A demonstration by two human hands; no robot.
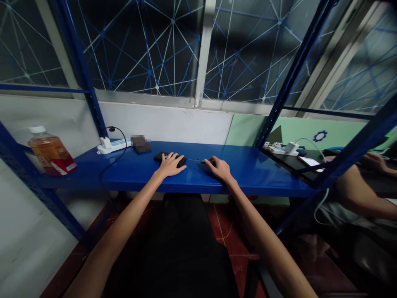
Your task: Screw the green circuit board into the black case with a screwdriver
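My left hand (pixel 171 165) lies over a flat black device (pixel 159 157) on the blue table, its fingers spread across the top and its thumb pointing right. The device is partly hidden under the hand, and its exact kind cannot be made out. A screwdriver (pixel 202 162) with a green and dark handle is in my right hand (pixel 218 167), whose fingers are closed around it. Its thin shaft points left toward the device; whether the tip touches is unclear. Several tiny dark pieces (pixel 196 158), perhaps screws, lie just behind the shaft.
Blue table (pixel 248 169) with upright posts. At the left are a bottle of amber drink (pixel 46 149), a white power strip (pixel 114 145) with a black cable, and a blurred-out dark item (pixel 141 143). On the right, another person's arm (pixel 356 190) is at a dark desk.
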